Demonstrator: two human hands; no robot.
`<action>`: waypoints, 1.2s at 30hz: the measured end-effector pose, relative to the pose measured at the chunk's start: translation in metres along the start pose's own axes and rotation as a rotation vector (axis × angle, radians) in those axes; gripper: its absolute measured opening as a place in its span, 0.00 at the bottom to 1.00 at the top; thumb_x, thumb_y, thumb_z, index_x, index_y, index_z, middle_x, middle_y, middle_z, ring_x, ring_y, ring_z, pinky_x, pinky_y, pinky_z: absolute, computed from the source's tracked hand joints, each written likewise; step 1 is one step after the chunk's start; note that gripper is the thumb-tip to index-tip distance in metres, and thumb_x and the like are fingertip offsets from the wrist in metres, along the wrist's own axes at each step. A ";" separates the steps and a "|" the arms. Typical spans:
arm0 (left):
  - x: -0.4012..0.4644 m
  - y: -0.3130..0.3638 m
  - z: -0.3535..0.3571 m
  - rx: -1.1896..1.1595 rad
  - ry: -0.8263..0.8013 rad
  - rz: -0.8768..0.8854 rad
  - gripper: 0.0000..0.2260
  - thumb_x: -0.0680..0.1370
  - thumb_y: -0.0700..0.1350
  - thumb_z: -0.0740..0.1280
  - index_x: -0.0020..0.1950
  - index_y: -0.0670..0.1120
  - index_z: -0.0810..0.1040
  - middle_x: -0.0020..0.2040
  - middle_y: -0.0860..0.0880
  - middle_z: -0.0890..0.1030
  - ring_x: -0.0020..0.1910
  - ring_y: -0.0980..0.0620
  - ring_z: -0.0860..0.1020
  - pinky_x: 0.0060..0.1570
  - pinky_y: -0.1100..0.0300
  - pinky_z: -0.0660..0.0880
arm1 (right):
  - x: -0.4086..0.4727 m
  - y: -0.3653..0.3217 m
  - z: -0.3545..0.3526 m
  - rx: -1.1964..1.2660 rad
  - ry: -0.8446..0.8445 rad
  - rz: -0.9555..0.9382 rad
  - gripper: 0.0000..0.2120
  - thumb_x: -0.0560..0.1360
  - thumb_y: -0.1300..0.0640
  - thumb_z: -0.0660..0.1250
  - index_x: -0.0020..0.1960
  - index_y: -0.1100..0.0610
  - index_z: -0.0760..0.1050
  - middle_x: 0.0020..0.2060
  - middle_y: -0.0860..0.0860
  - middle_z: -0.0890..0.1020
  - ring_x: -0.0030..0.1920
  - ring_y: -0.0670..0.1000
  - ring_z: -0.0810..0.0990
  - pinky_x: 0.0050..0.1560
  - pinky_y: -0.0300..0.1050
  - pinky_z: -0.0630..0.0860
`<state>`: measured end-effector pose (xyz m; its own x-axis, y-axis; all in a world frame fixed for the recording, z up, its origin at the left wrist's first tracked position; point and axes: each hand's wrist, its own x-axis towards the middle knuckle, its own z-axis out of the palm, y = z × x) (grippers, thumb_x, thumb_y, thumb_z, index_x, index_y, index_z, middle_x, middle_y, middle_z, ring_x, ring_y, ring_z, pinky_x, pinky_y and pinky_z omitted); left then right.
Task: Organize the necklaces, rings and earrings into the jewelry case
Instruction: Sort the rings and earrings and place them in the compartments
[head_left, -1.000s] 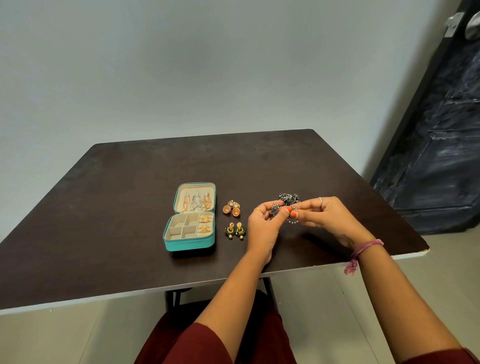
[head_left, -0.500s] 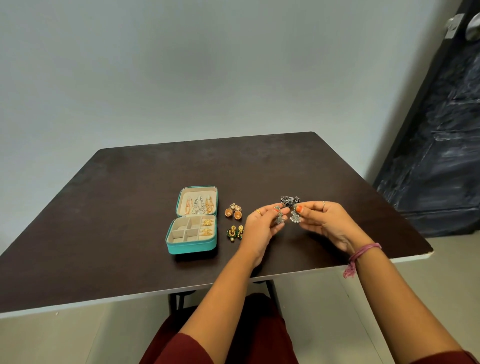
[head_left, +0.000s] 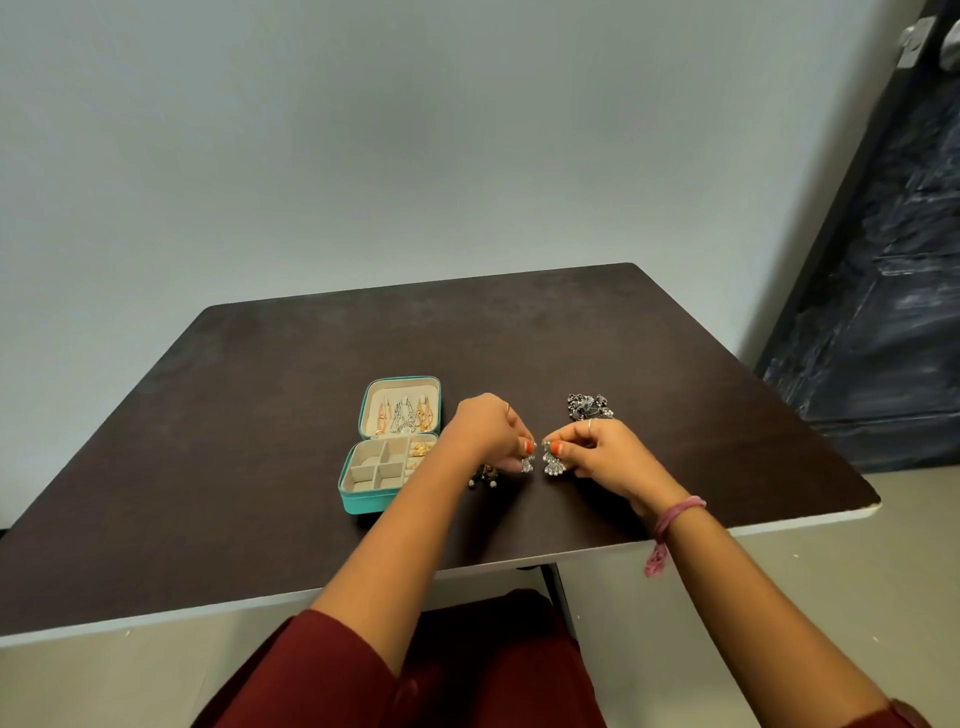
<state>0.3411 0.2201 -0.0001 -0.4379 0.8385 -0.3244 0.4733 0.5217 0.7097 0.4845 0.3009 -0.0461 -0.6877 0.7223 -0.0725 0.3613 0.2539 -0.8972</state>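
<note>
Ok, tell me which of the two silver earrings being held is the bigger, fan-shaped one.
The silver fan-shaped earring pinched by the right hand; the left hand pinches a smaller silver earring.

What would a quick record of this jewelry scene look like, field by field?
Left hand: pinches a small silver earring
Right hand: pinches a fan-shaped silver earring
Case: teal, open, lid up, on the table
Lid: gold and silver pieces hang inside
Tray: gold pieces in the right-hand compartments, the others look empty
Silver pile: on the table beyond the right hand
Green earrings: partly hidden under the left hand
</note>
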 end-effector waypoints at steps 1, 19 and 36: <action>0.001 0.001 0.001 0.049 0.030 0.009 0.03 0.75 0.37 0.69 0.45 0.42 0.82 0.24 0.55 0.79 0.37 0.49 0.82 0.46 0.61 0.80 | 0.000 0.001 0.002 -0.043 0.009 -0.010 0.05 0.76 0.61 0.67 0.50 0.55 0.81 0.39 0.50 0.82 0.38 0.44 0.78 0.36 0.30 0.74; 0.006 0.014 0.010 0.545 0.115 -0.052 0.06 0.69 0.44 0.72 0.34 0.45 0.78 0.25 0.51 0.76 0.29 0.54 0.78 0.26 0.62 0.67 | -0.001 0.001 -0.002 -0.158 0.034 -0.007 0.05 0.75 0.57 0.69 0.49 0.53 0.82 0.36 0.50 0.84 0.36 0.43 0.80 0.34 0.29 0.74; 0.028 0.045 0.029 0.225 0.147 0.204 0.11 0.77 0.35 0.64 0.56 0.44 0.81 0.58 0.46 0.80 0.58 0.48 0.77 0.57 0.60 0.73 | 0.004 0.053 -0.076 0.086 0.444 -0.039 0.07 0.76 0.61 0.67 0.52 0.60 0.82 0.35 0.53 0.81 0.33 0.42 0.78 0.38 0.31 0.75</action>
<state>0.3723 0.2719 0.0040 -0.4144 0.9061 -0.0848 0.7121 0.3809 0.5898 0.5490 0.3668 -0.0611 -0.3563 0.9240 0.1387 0.2744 0.2454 -0.9298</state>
